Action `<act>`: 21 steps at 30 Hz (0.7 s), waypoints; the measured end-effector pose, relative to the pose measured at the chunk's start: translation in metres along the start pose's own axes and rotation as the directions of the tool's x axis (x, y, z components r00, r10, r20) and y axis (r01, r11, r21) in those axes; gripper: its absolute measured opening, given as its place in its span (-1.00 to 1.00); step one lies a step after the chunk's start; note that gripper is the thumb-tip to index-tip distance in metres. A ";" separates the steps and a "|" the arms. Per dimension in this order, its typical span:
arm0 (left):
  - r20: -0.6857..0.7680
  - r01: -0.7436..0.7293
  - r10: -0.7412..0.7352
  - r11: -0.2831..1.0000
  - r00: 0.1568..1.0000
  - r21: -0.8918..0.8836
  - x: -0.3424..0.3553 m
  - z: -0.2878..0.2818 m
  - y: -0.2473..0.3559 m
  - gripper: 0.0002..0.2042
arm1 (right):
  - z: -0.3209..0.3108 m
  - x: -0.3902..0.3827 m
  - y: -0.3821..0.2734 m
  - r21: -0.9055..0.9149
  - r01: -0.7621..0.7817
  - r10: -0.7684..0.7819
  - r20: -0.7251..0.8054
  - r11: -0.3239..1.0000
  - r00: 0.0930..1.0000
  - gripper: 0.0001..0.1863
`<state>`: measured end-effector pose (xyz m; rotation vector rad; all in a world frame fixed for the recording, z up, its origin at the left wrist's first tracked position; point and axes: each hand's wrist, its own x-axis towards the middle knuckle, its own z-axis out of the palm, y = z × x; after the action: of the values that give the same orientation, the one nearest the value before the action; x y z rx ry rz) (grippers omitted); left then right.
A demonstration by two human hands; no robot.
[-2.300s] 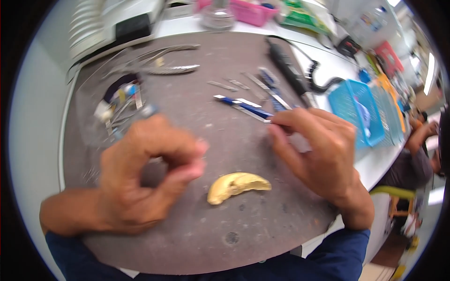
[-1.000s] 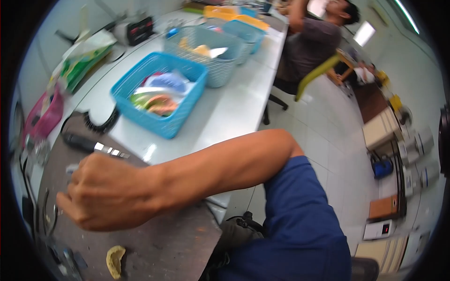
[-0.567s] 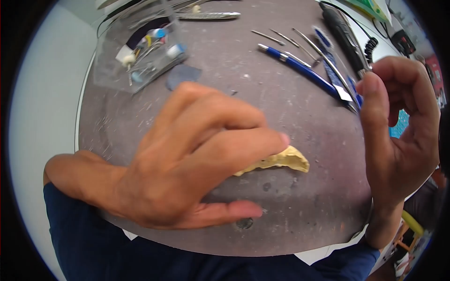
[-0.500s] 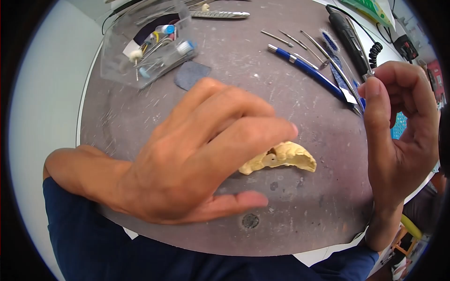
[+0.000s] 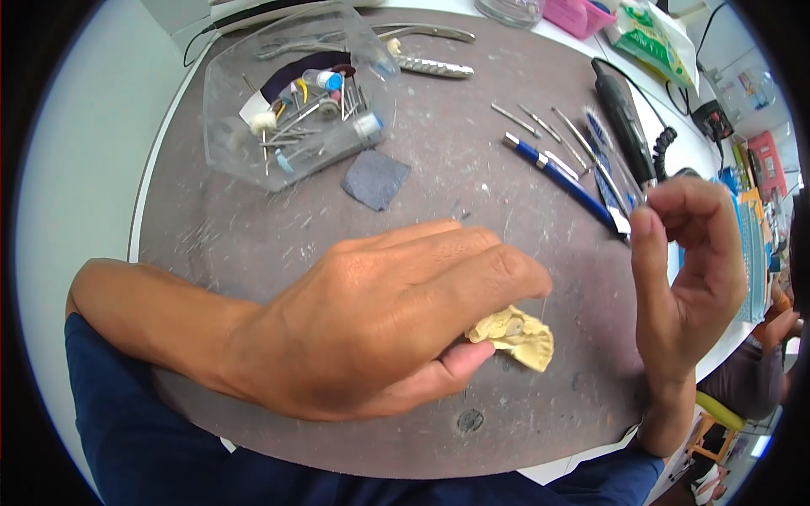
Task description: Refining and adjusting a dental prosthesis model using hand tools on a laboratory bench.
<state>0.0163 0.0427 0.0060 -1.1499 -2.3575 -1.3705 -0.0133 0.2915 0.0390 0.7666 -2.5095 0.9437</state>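
Note:
My left hand point(image 5: 396, 316) curls over a pale yellow plaster dental model point(image 5: 519, 337). Its thumb presses the near side, while the index finger arches above. The rest of the model is hidden under the palm and fingers. At the right, my right hand point(image 5: 688, 270) is raised, thumb and index finger pinched on the end of a thin, blurred metal tool point(image 5: 626, 173). Just beyond that hand lie a blue mechanical pencil point(image 5: 561, 181), a blue-bristled brush point(image 5: 597, 131) and several slim metal burs and probes point(image 5: 553, 135).
A clear plastic tray point(image 5: 224, 126) at the far left holds burs, polishing bits and small capped vials. Beside it are a grey abrasive square point(image 5: 376, 180) and a metal knife handle point(image 5: 434, 67). A black handpiece point(image 5: 624, 118) with a coiled cord lies at the far right.
My left hand has closed in on the dental model, which is now tilted and turned. My right hand has come lower and slightly left with the thin tool. The view has shifted.

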 end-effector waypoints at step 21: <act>0.087 0.194 -0.191 0.981 0.978 -0.028 0.005 -0.034 -0.008 -0.80 | -0.007 0.003 -0.011 0.035 0.016 -0.021 0.167 0.999 0.986 -0.88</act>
<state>-0.0002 0.0155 0.0223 -1.0298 -2.5726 -1.4577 -0.0077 0.2879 0.0508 0.9133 -2.6301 0.9539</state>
